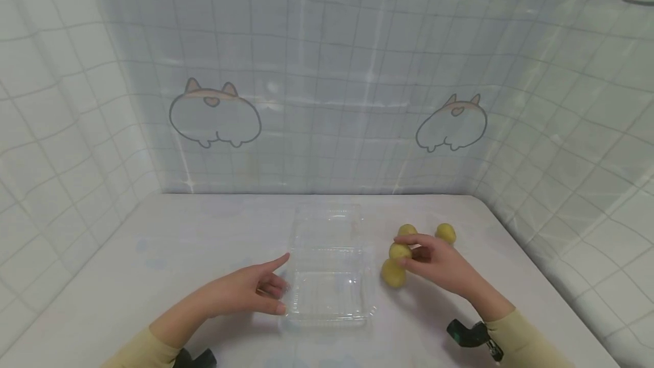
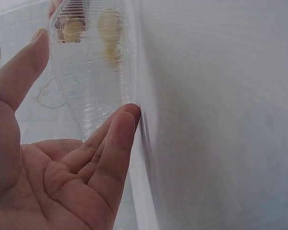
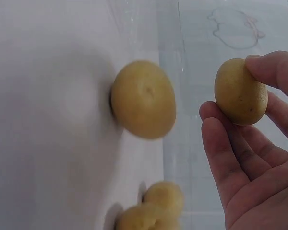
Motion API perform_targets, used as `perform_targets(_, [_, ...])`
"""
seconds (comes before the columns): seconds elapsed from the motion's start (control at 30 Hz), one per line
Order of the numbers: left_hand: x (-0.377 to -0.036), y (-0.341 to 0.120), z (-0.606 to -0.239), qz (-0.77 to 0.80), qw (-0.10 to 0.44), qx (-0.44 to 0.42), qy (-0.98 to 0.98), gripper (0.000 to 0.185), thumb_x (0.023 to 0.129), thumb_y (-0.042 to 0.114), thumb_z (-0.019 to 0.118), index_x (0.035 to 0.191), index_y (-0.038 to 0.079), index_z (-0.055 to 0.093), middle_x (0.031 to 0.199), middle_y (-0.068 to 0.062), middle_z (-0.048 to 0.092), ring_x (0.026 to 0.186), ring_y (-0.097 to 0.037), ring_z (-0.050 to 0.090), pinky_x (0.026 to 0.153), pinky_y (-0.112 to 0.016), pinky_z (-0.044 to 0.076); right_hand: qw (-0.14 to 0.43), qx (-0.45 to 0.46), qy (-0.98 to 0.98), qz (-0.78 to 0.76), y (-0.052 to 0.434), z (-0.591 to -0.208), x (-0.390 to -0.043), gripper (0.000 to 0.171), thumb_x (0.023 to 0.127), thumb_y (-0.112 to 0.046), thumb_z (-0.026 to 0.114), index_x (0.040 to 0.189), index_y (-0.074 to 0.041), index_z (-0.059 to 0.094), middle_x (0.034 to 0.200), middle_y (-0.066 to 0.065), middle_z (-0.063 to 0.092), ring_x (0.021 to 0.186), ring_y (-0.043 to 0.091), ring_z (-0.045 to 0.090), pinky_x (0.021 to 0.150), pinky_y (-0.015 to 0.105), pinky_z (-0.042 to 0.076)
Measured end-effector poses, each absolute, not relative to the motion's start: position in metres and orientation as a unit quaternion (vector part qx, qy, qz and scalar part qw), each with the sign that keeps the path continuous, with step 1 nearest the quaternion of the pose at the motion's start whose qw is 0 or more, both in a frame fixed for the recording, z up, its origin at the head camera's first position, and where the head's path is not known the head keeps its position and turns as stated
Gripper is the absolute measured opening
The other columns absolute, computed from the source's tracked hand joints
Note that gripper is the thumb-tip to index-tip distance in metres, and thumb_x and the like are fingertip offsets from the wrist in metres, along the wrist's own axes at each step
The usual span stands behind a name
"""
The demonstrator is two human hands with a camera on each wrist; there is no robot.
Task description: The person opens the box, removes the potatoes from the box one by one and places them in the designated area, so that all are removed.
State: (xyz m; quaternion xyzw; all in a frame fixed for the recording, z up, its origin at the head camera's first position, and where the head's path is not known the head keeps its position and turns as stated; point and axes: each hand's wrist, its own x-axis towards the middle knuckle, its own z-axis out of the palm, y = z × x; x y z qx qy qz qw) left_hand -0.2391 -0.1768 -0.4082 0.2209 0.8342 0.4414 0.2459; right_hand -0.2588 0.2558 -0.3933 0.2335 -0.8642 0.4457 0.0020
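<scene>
A clear plastic clamshell box point(image 1: 327, 294) lies with its lid unfolded toward the back of the table. At its left side is my left hand point(image 1: 250, 291), fingers spread; the left wrist view has fingertips point(image 2: 122, 124) against or very close to the box wall point(image 2: 93, 81). My right hand point(image 1: 439, 263) pinches a small yellow potato point(image 3: 240, 91) between thumb and fingers, raised off the table in the right wrist view. Another potato point(image 1: 394, 274) rests on the table just below that hand. Two more potatoes sit farther back, one point(image 1: 407, 230) behind the fingers and one point(image 1: 445, 233) to the right.
The white table point(image 1: 214, 237) ends at a patterned curtain point(image 1: 327, 129) along the back, with more curtain at both sides. Dark devices are strapped at both wrists, such as the one point(image 1: 467, 334) by the right sleeve.
</scene>
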Motion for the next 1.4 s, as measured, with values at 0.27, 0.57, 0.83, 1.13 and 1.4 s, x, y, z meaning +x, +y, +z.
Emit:
perform_targets(0.27, [-0.239, -0.176, -0.407, 0.44, 0.249, 0.218, 0.835, 0.102, 0.083, 0.034, 0.082, 0.16, 0.015, 0.017, 0.127, -0.002, 0.062, 0.114, -0.02, 0.06, 0.095, -0.042, 0.049, 0.012, 0.205, -0.873, 0.442, 0.277, -0.398, -0.256, 0.041, 0.087, -0.031, 0.078, 0.123, -0.015, 0.068, 0.126, 0.002, 0.064, 0.095, 0.017, 0.067, 0.078, 0.029, 0.056])
perform_targets(0.57, [-0.238, -0.175, -0.405, 0.438, 0.248, 0.217, 0.837, 0.101, 0.083, 0.034, 0.081, 0.159, 0.013, 0.018, 0.127, -0.002, 0.062, 0.114, -0.02, 0.06, 0.095, -0.043, 0.049, 0.024, 0.179, -0.883, 0.434, 0.3, -0.4, -0.249, 0.04, 0.088, -0.03, 0.077, 0.125, -0.016, 0.067, 0.122, 0.003, 0.065, 0.094, 0.014, 0.068, 0.077, 0.028, 0.056])
perform_targets(0.83, [-0.238, -0.175, -0.405, 0.437, 0.248, 0.214, 0.838, 0.101, 0.083, 0.034, 0.081, 0.159, 0.013, 0.018, 0.127, -0.003, 0.062, 0.114, -0.021, 0.06, 0.095, -0.044, 0.049, 0.031, 0.14, -0.894, 0.424, 0.319, -0.398, -0.243, 0.044, 0.09, -0.033, 0.075, 0.129, -0.015, 0.065, 0.129, 0.008, 0.062, 0.1, 0.019, 0.067, 0.076, 0.028, 0.056])
perform_targets(1.13, [-0.238, -0.176, -0.406, 0.432, 0.246, 0.217, 0.84, 0.102, 0.083, 0.034, 0.082, 0.159, 0.014, 0.018, 0.127, -0.003, 0.062, 0.114, -0.022, 0.06, 0.095, -0.045, 0.05, 0.035, 0.104, -0.901, 0.42, 0.338, -0.403, -0.237, 0.047, 0.09, -0.036, 0.074, 0.13, -0.013, 0.064, 0.131, 0.009, 0.06, 0.101, 0.017, 0.067, 0.077, 0.028, 0.056])
perform_targets(1.4, [-0.239, -0.176, -0.407, 0.436, 0.247, 0.219, 0.837, 0.101, 0.084, 0.033, 0.081, 0.16, 0.014, 0.017, 0.128, -0.003, 0.061, 0.115, -0.022, 0.06, 0.095, -0.045, 0.049, 0.04, 0.082, -0.909, 0.406, 0.352, -0.402, -0.232, 0.049, 0.091, -0.037, 0.073, 0.132, -0.011, 0.062, 0.133, 0.011, 0.059, 0.103, 0.014, 0.065, 0.077, 0.027, 0.055])
